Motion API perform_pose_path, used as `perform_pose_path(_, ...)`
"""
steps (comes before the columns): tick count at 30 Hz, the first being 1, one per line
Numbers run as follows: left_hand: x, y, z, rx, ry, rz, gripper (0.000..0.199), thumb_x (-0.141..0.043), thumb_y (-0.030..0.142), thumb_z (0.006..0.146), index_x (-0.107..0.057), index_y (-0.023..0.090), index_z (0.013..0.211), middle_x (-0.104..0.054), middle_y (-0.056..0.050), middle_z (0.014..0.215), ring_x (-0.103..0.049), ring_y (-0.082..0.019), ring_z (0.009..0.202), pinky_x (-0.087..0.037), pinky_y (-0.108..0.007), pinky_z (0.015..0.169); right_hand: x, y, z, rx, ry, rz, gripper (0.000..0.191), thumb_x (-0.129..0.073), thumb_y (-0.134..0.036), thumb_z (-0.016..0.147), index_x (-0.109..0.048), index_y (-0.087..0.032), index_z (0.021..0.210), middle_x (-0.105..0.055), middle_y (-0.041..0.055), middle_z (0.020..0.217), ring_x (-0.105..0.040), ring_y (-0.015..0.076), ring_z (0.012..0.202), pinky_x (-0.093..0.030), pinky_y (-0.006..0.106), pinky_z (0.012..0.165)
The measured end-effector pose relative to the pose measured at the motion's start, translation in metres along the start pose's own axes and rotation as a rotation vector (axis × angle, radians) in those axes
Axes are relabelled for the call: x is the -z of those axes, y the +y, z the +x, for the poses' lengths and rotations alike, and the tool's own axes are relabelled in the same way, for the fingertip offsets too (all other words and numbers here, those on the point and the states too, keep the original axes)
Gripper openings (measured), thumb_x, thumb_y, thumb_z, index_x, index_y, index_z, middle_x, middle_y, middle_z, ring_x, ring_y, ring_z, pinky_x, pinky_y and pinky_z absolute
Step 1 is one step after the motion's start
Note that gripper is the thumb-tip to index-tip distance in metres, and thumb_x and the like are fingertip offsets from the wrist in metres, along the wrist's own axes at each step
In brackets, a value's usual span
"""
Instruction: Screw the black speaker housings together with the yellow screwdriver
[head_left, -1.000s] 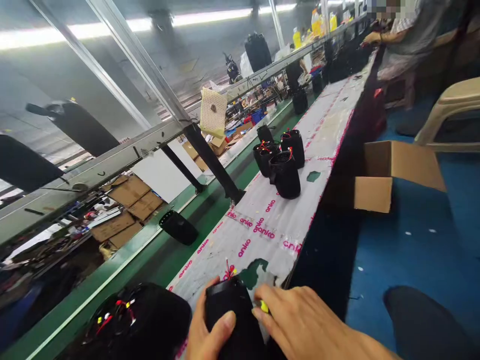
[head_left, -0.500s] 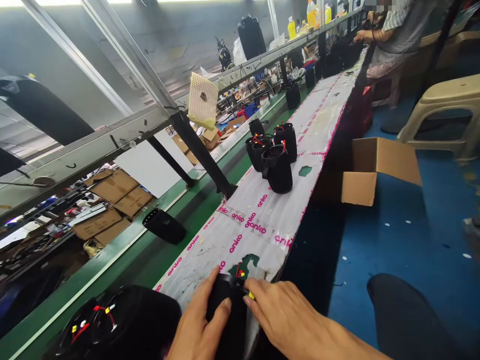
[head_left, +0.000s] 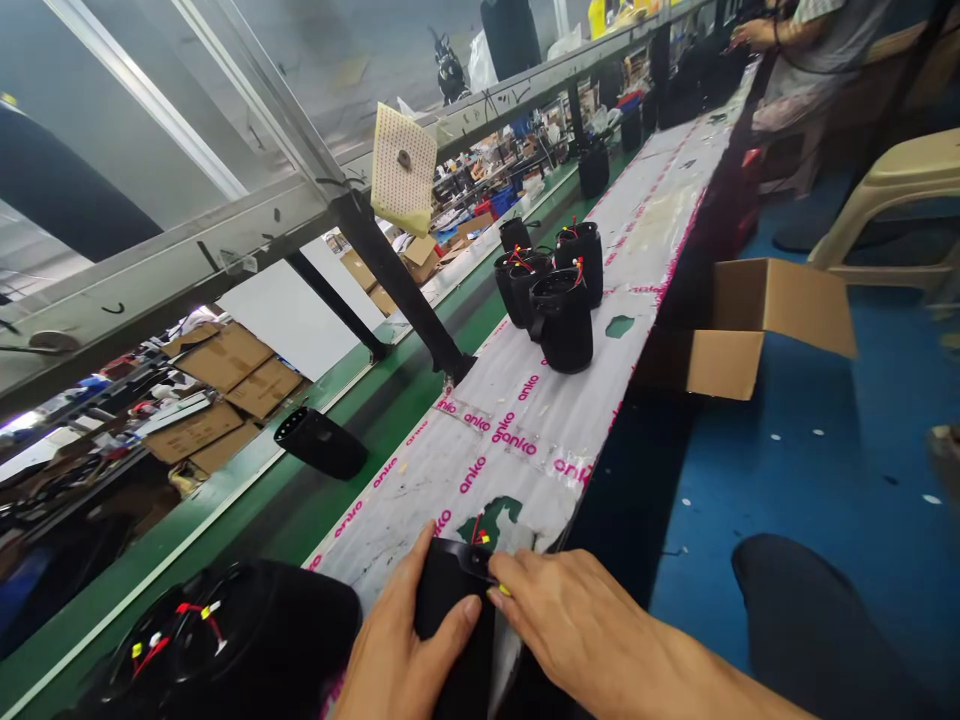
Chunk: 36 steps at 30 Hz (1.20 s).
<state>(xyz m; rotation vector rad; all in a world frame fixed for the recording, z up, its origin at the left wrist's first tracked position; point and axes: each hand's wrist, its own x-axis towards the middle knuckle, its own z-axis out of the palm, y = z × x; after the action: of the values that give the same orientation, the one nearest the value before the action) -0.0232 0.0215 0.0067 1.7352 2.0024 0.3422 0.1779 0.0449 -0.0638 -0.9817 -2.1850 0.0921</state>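
Here, at the near end of a long workbench covered in white plastic sheeting printed with pink lettering [head_left: 517,440], a worker's left hand [head_left: 401,650] is wrapping fingers and thumb around a black fabric-covered cylindrical speaker housing [head_left: 450,610], which is lying on the sheeting's near edge. The right hand [head_left: 577,625] is pressing against the housing's right side, its fingertips pinching at a small yellow connector [head_left: 501,591] beside red wires at the housing's top. Just left, a second black housing with red and yellow wires [head_left: 225,640] is sitting on the green conveyor belt [head_left: 322,500], where another black cylinder [head_left: 321,443] is lying on its side. Farther along, a cluster of upright black housings [head_left: 551,290] is standing on the sheeting, beside an open cardboard box [head_left: 750,320] on the blue floor.
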Motion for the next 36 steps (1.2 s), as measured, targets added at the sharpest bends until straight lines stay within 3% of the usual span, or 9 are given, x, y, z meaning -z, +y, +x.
perform_pose_path(6,-0.002,0.001,0.001,-0.034,0.023,-0.005,0.082,-0.061,0.053,0.086,-0.036,0.017,0.156,-0.043,-0.012,0.16,-0.04,-0.031,0.148,-0.03,-0.054,0.123,0.002,0.002,-0.003,0.04,0.117,-0.09,0.02,-0.042,-0.022,0.106,-0.054,-0.016,0.121,-0.072,0.0063,0.093,-0.069,0.0215,0.074,-0.046,0.035,0.065)
perform_pose_path(10,-0.008,0.004,0.001,-0.049,0.109,-0.056,0.08,-0.066,0.043,0.08,-0.041,0.018,0.153,-0.052,-0.01,0.154,-0.046,-0.032,0.144,-0.035,-0.051,0.121,-0.004,0.0,-0.009,0.045,0.094,-0.168,0.028,-0.048,-0.025,0.104,-0.052,-0.016,0.13,-0.071,0.0051,0.092,-0.065,0.0215,0.069,-0.044,0.037,0.065)
perform_pose_path(13,-0.011,0.007,0.002,-0.036,0.124,-0.053,0.08,-0.067,0.039,0.077,-0.044,0.021,0.151,-0.056,-0.009,0.15,-0.049,-0.034,0.141,-0.036,-0.053,0.119,-0.01,-0.004,-0.009,0.009,0.113,-0.208,0.025,-0.044,-0.026,0.103,-0.055,-0.017,0.124,-0.071,0.0077,0.09,-0.061,0.022,0.063,-0.04,0.039,0.06)
perform_pose_path(15,-0.01,0.007,0.004,-0.039,0.128,-0.064,0.079,-0.067,0.039,0.076,-0.046,0.021,0.15,-0.056,-0.01,0.15,-0.05,-0.035,0.14,-0.036,-0.053,0.119,-0.009,-0.007,-0.004,-0.012,0.068,-0.208,0.02,-0.043,-0.024,0.101,-0.058,-0.018,0.113,-0.068,0.0072,0.081,-0.058,0.0215,0.057,-0.036,0.039,0.055)
perform_pose_path(19,-0.008,0.0,0.006,-0.035,0.116,-0.117,0.078,-0.068,0.04,0.076,-0.049,0.018,0.148,-0.056,-0.012,0.15,-0.049,-0.034,0.141,-0.033,-0.054,0.121,0.0,-0.007,0.007,0.005,-0.139,-0.138,0.011,-0.053,-0.018,0.096,-0.057,-0.021,0.105,-0.063,0.0018,0.071,-0.056,0.0209,0.053,-0.036,0.038,0.052)
perform_pose_path(25,-0.008,-0.011,0.008,-0.063,0.069,-0.088,0.081,-0.067,0.042,0.078,-0.043,0.019,0.152,-0.05,-0.011,0.155,-0.044,-0.033,0.145,-0.031,-0.055,0.122,0.007,-0.008,0.012,-0.007,-0.252,-0.115,0.031,-0.062,-0.011,0.083,-0.057,-0.017,0.113,-0.065,0.0014,0.074,-0.062,0.0233,0.057,-0.04,0.038,0.054)
perform_pose_path(29,-0.006,-0.005,0.009,-0.058,0.047,-0.072,0.08,-0.066,0.041,0.079,-0.042,0.017,0.152,-0.05,-0.011,0.155,-0.045,-0.032,0.145,-0.033,-0.052,0.122,0.012,-0.012,0.027,-0.054,-0.412,-0.059,0.035,-0.063,-0.003,0.073,-0.06,-0.016,0.105,-0.066,0.0012,0.068,-0.065,0.0228,0.054,-0.034,0.035,0.047)
perform_pose_path(34,-0.002,-0.002,0.009,-0.059,0.051,-0.111,0.079,-0.064,0.043,0.079,-0.044,0.013,0.15,-0.051,-0.015,0.153,-0.045,-0.033,0.144,-0.029,-0.055,0.123,0.01,-0.003,0.035,-0.045,-0.403,-0.001,0.006,-0.058,-0.018,0.094,-0.059,-0.019,0.099,-0.069,0.0035,0.073,-0.068,0.0254,0.06,-0.035,0.035,0.05)
perform_pose_path(36,-0.001,-0.003,0.009,-0.06,0.042,-0.158,0.081,-0.064,0.046,0.08,-0.043,0.012,0.15,-0.05,-0.015,0.155,-0.043,-0.032,0.146,-0.029,-0.052,0.123,0.008,0.001,0.031,-0.04,-0.372,0.025,0.007,-0.053,-0.026,0.101,-0.057,-0.021,0.099,-0.07,0.0019,0.075,-0.069,0.0238,0.062,-0.038,0.034,0.053)
